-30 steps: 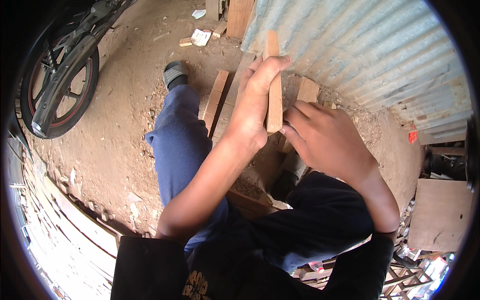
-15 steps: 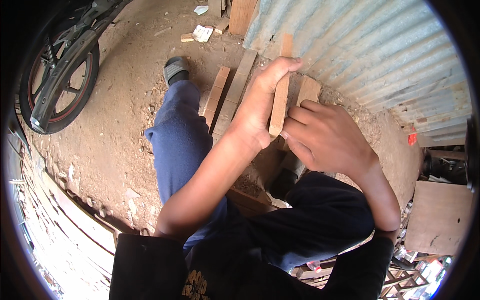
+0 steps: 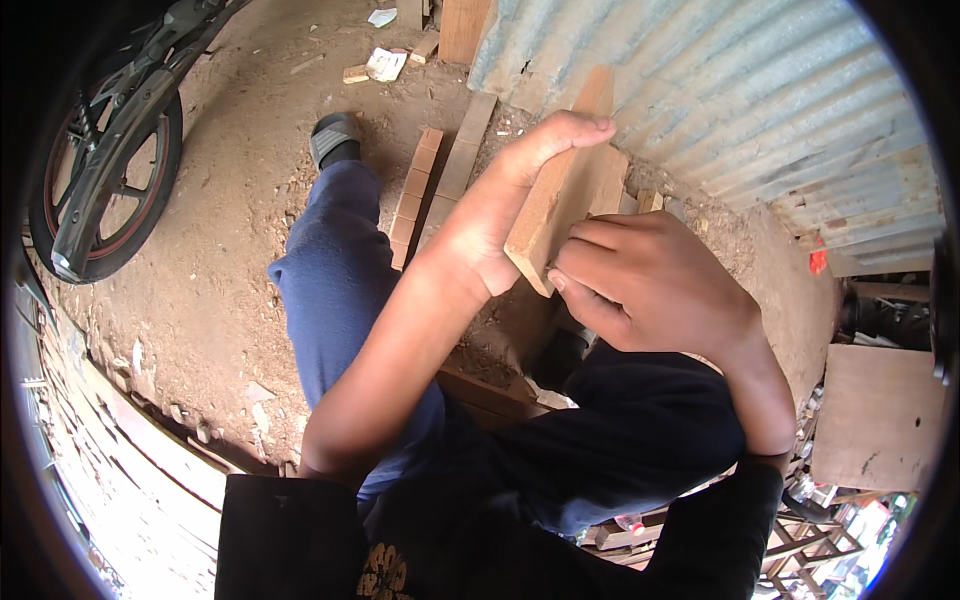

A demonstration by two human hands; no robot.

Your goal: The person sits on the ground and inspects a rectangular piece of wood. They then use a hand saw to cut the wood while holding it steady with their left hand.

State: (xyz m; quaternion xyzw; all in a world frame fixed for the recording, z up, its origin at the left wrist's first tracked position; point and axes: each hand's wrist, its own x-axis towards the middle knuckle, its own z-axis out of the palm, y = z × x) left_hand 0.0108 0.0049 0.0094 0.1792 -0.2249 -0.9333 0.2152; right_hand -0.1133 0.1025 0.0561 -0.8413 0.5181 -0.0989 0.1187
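Observation:
My left hand (image 3: 497, 203) is closed round a flat, pale wooden board (image 3: 548, 228), held raised and tilted, its top end reaching past my thumb. My right hand (image 3: 645, 280) is at the board's lower right, fingers curled, thumb and forefinger at the edge; I cannot make out what is pinched there. Below and beyond lie a row of small wooden blocks (image 3: 415, 190) and a longer plank (image 3: 465, 145) on the dirt ground. My legs, one in blue trouser fabric, are beneath my forearms.
A motorbike wheel (image 3: 105, 190) is at the left. A corrugated metal sheet (image 3: 700, 90) stands at the upper right. Scrap wood and paper (image 3: 386, 64) lie at the top. A plywood panel (image 3: 875, 415) and piled timber are at the right, pale boards (image 3: 120, 470) at the lower left.
The board has turned from nearly upright in the picture to slanting, showing more of its broad face, its lower end moving left and down. My right hand has followed slightly leftward and down.

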